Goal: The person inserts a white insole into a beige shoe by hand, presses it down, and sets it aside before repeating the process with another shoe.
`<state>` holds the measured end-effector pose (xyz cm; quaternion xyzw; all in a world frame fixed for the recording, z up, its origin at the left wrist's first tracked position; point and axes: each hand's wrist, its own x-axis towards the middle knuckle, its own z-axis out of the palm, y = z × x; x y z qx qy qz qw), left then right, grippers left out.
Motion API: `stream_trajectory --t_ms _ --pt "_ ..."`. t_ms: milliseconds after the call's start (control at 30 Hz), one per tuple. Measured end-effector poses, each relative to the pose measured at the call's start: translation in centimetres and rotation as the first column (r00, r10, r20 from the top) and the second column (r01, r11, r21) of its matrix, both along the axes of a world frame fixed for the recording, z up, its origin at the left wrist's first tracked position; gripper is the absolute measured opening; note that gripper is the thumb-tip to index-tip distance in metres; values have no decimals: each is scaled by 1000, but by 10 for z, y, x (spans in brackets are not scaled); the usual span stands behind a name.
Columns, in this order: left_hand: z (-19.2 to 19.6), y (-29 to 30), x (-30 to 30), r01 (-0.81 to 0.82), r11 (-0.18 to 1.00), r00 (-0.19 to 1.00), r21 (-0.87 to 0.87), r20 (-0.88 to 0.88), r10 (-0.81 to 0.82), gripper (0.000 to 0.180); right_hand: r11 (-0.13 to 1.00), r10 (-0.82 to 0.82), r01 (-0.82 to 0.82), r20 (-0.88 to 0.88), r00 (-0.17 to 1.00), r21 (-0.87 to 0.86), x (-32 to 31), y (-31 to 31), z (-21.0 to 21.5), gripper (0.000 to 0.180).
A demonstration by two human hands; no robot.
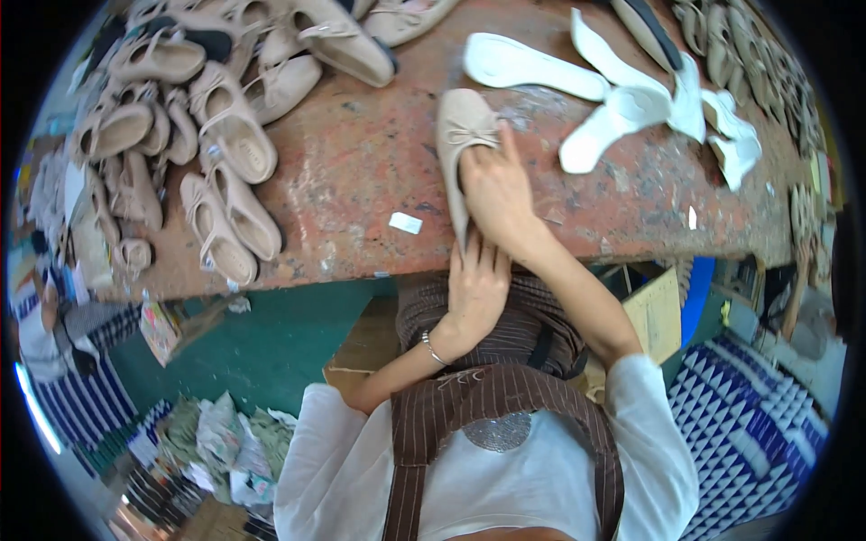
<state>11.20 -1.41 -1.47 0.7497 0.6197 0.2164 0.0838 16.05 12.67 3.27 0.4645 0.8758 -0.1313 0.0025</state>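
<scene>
A beige flat shoe [467, 119] with a small bow lies on the worn table in front of me, its toe pointing away. My right hand [502, 194] reaches into its opening, with some fingers hidden inside and one stretched along the outer side near the bow. At the heel, by the table's near edge, my left hand [478, 287] has its fingers against the shoe. Its fingertips are partly hidden behind the heel and my right wrist. Right of the shoe are several white insole-shaped pieces [537, 68], some overlapping.
Many similar beige shoes [236, 135] are heaped on the left of the red-brown table [343, 171], and more shoes [735, 54] stand at the far right. A small white slip [405, 223] lies left of my hands. Bundled cloth [221, 442] sits low on the left.
</scene>
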Motion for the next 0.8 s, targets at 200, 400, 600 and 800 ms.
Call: stream_trajectory --t_ms 200,400,600,800 --pt "8 -1 -2 -37 999 999 -4 -4 36 39 958 64 -47 -50 997 283 -11 -10 -33 29" --pt "15 -5 -37 -22 998 963 65 268 4 29 931 159 -246 -308 938 -268 14 11 12 30" --pt "72 5 -250 -429 814 903 391 197 381 36 959 -85 155 -280 956 238 157 42 31 44" --pt "156 147 -317 -725 398 648 562 362 670 25 952 22 31 -170 985 305 193 55 -28 44"
